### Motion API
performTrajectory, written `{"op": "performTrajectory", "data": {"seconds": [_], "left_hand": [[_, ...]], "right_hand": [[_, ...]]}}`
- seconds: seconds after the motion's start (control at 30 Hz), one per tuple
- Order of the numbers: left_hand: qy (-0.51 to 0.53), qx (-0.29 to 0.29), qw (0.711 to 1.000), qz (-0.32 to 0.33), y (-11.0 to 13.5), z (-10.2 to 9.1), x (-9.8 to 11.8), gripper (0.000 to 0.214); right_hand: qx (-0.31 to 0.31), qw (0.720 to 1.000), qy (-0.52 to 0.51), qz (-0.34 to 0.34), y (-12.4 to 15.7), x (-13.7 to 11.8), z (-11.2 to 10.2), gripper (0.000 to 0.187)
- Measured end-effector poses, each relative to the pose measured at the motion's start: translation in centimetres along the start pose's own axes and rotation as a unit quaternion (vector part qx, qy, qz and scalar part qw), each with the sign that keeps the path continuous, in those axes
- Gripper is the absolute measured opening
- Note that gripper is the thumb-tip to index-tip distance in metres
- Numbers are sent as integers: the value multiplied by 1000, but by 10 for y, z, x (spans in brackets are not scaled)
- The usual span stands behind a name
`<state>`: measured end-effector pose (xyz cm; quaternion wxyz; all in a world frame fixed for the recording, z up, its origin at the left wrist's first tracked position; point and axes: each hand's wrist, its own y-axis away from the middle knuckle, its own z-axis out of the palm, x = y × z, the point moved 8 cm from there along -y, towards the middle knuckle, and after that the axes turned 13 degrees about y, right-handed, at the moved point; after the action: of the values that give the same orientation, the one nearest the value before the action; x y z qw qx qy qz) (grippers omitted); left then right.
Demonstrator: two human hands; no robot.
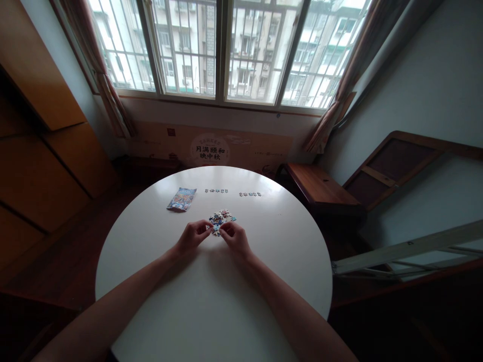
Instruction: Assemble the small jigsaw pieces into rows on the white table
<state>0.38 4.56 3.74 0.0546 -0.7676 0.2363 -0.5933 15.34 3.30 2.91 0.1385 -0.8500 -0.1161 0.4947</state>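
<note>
A small heap of jigsaw puzzle pieces [222,216] lies near the middle of the round white table [211,301]. At the heap's near left edge is my left hand [194,234], its thumb and fingers pinched together. My right hand [234,236] is at the near right edge, also in a pinch. What either set of fingertips holds is too small to make out. Beyond the heap, one row of puzzle pieces [216,191] lies to the left and another row of pieces [250,194] to the right.
Left of the heap lies a colourful printed packet [181,199]. A wooden bench or low table [320,183] stands past the table's right side. Orange-brown cabinets [56,171] line the left, and a long printed box or panel [241,143] is under the window.
</note>
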Motion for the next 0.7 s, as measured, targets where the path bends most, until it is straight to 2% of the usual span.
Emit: {"op": "performTrajectory", "data": {"seconds": [0.7], "left_hand": [[-8,-2,1000,-3,-1,0,2,26]], "right_hand": [[-1,1000,-3,-1,0,0,0,14]]}}
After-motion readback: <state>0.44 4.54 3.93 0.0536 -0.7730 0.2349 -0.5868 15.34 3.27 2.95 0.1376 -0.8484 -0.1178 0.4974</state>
